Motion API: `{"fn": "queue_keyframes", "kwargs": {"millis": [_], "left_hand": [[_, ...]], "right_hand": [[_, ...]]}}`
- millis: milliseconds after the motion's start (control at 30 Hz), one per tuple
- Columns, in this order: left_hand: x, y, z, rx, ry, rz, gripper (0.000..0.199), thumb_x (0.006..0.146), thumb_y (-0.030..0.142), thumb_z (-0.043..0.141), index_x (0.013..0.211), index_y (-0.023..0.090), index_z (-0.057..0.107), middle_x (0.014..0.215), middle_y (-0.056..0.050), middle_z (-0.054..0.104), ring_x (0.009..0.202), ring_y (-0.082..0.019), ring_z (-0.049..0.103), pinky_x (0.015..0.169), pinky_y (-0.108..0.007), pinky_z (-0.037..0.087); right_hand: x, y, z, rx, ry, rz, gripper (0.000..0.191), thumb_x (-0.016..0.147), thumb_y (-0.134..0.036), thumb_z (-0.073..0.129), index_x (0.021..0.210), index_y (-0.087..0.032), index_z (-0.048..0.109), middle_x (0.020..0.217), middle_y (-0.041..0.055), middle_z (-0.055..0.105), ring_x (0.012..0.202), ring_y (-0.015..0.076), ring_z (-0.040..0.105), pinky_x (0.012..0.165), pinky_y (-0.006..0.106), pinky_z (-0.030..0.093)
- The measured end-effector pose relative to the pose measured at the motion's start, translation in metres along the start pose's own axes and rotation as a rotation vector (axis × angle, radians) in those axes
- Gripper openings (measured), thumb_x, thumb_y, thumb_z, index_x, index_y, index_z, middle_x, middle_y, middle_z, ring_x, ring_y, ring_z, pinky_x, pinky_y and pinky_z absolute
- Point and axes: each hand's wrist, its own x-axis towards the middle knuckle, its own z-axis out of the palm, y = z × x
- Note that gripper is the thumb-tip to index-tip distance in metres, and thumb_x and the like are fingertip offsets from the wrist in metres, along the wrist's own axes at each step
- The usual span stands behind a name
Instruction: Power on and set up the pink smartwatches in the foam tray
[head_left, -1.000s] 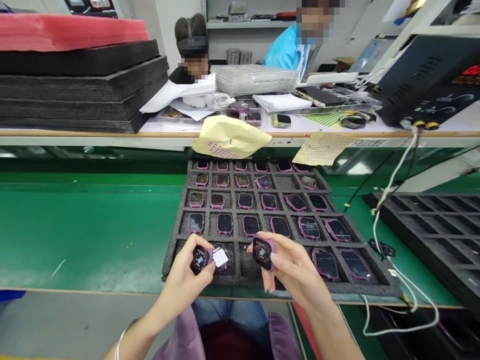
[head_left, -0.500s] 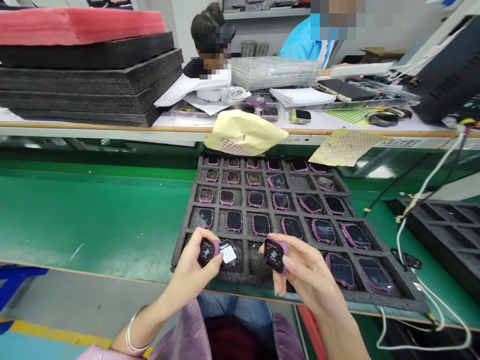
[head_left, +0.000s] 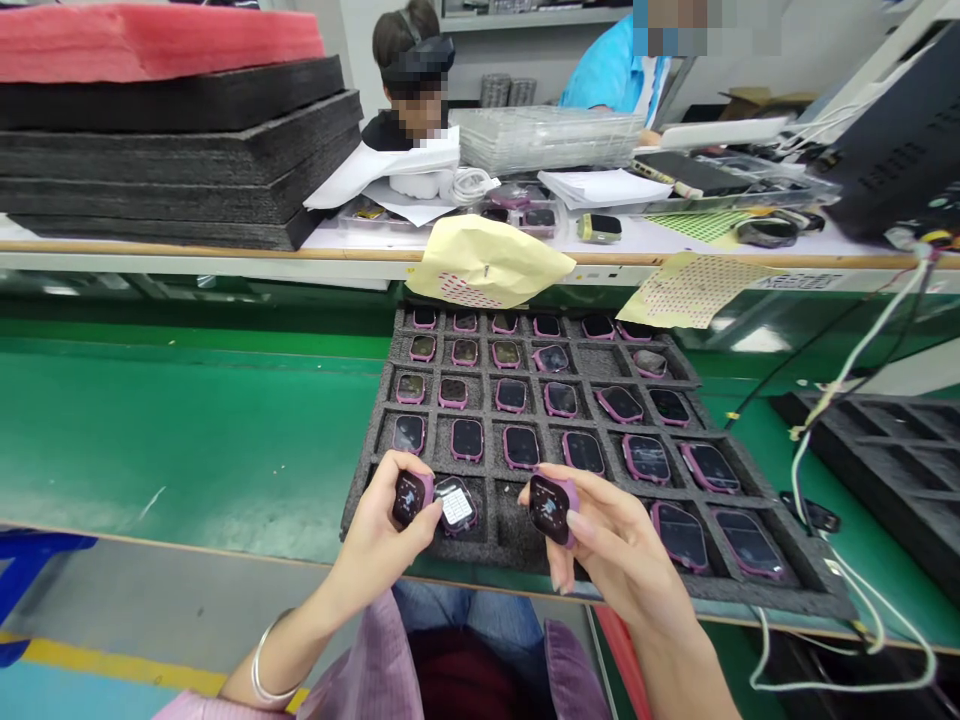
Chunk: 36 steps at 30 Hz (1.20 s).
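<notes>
Between thumb and fingers, my left hand grips a purple smartwatch with a lit dark screen, over the front left of a black foam tray. Right beside it, a watch with a white lit screen lies in a compartment. My right hand holds another purple watch, its dark screen lit and facing me, above the front row. Several purple watches with mostly dark screens, such as one here, fill most compartments. One compartment in the second row from the back holds no watch.
Black foam sheets with pink foam on top are stacked at the back left. Yellow papers hang from the shelf edge. A second foam tray and white cables are on the right. Two people sit behind the shelf.
The view has shifted slightly. Both hands keep hold of their watches almost in place. Behind the shelf, the person with the headset has turned the head a little.
</notes>
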Motion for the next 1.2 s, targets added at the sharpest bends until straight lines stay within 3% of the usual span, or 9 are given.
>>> {"fn": "queue_keyframes", "kwargs": {"millis": [133, 233, 367, 500, 700, 867, 967, 1067, 1200], "left_hand": [[0.001, -0.001, 0.000, 0.057, 0.027, 0.051, 0.016, 0.074, 0.011, 0.056, 0.084, 0.020, 0.048, 0.077, 0.003, 0.047, 0.069, -0.012, 0.048, 0.064, -0.023, 0.039], [0.000, -0.002, 0.000, 0.012, 0.016, 0.011, 0.015, 0.077, 0.014, 0.056, 0.088, 0.021, 0.047, 0.077, 0.003, 0.046, 0.059, -0.009, 0.044, 0.055, -0.021, 0.037], [-0.001, -0.002, 0.000, -0.006, 0.007, 0.018, 0.015, 0.077, 0.015, 0.057, 0.087, 0.021, 0.047, 0.078, 0.004, 0.046, 0.055, -0.008, 0.041, 0.052, -0.021, 0.036], [-0.002, -0.001, 0.000, -0.063, 0.021, 0.028, 0.015, 0.078, 0.015, 0.056, 0.087, 0.022, 0.045, 0.077, 0.005, 0.044, 0.051, -0.006, 0.038, 0.048, -0.021, 0.033], [-0.006, 0.003, -0.002, -0.108, 0.017, 0.056, 0.016, 0.079, 0.014, 0.056, 0.086, 0.022, 0.044, 0.076, 0.005, 0.044, 0.044, -0.004, 0.034, 0.043, -0.021, 0.032], [-0.003, 0.006, 0.002, -0.088, -0.005, 0.003, 0.018, 0.082, 0.020, 0.057, 0.091, 0.023, 0.043, 0.081, 0.005, 0.046, 0.040, -0.001, 0.039, 0.037, -0.018, 0.033], [-0.001, 0.008, 0.006, -0.088, -0.082, -0.096, 0.022, 0.083, 0.024, 0.057, 0.097, 0.023, 0.041, 0.072, 0.007, 0.045, 0.039, -0.002, 0.041, 0.037, -0.017, 0.037], [0.001, 0.008, 0.007, -0.174, -0.141, -0.109, 0.031, 0.082, 0.023, 0.060, 0.106, 0.023, 0.041, 0.075, 0.006, 0.047, 0.045, -0.004, 0.047, 0.043, -0.018, 0.045], [0.002, 0.005, 0.003, -0.362, -0.240, -0.025, 0.029, 0.087, 0.023, 0.053, 0.115, 0.021, 0.045, 0.095, -0.004, 0.054, 0.074, -0.013, 0.057, 0.058, -0.026, 0.056]], "right_hand": [[0.000, 0.000, 0.000, -0.040, 0.008, 0.012, 0.039, 0.079, -0.032, 0.070, 0.115, -0.020, 0.064, 0.054, 0.0035, 0.065, 0.041, 0.0182, 0.060, 0.037, 0.029, 0.050], [0.000, 0.000, 0.001, -0.022, 0.030, 0.000, 0.039, 0.078, -0.033, 0.071, 0.115, -0.021, 0.064, 0.068, 0.0064, 0.070, 0.041, 0.0164, 0.060, 0.038, 0.029, 0.051], [-0.001, -0.002, 0.004, 0.013, 0.009, -0.015, 0.035, 0.079, -0.028, 0.070, 0.112, -0.021, 0.065, 0.065, 0.0046, 0.068, 0.042, 0.0158, 0.061, 0.038, 0.026, 0.050], [-0.004, -0.006, 0.009, 0.037, 0.076, -0.036, 0.033, 0.078, -0.030, 0.070, 0.110, -0.022, 0.065, 0.091, 0.0093, 0.071, 0.041, 0.0126, 0.059, 0.037, 0.026, 0.049], [-0.007, -0.008, 0.012, 0.037, 0.098, -0.055, 0.030, 0.078, -0.031, 0.071, 0.107, -0.023, 0.067, 0.079, 0.0064, 0.071, 0.041, 0.0134, 0.059, 0.036, 0.025, 0.048], [-0.003, -0.005, 0.007, 0.023, 0.016, -0.057, 0.032, 0.081, -0.027, 0.068, 0.112, -0.021, 0.065, 0.078, 0.0071, 0.071, 0.044, 0.0146, 0.061, 0.039, 0.026, 0.052], [-0.001, -0.004, 0.004, 0.022, -0.049, -0.022, 0.036, 0.086, -0.026, 0.062, 0.121, -0.022, 0.058, 0.097, 0.0119, 0.070, 0.051, 0.0161, 0.065, 0.042, 0.027, 0.055], [0.001, -0.003, 0.002, 0.026, -0.111, 0.030, 0.038, 0.091, -0.025, 0.053, 0.129, -0.024, 0.050, 0.115, 0.0148, 0.064, 0.064, 0.0184, 0.068, 0.045, 0.028, 0.057], [0.003, 0.001, 0.003, 0.003, -0.116, 0.020, 0.034, 0.092, -0.022, 0.050, 0.126, -0.025, 0.050, 0.123, 0.0143, 0.060, 0.067, 0.0174, 0.068, 0.045, 0.027, 0.057]]}}
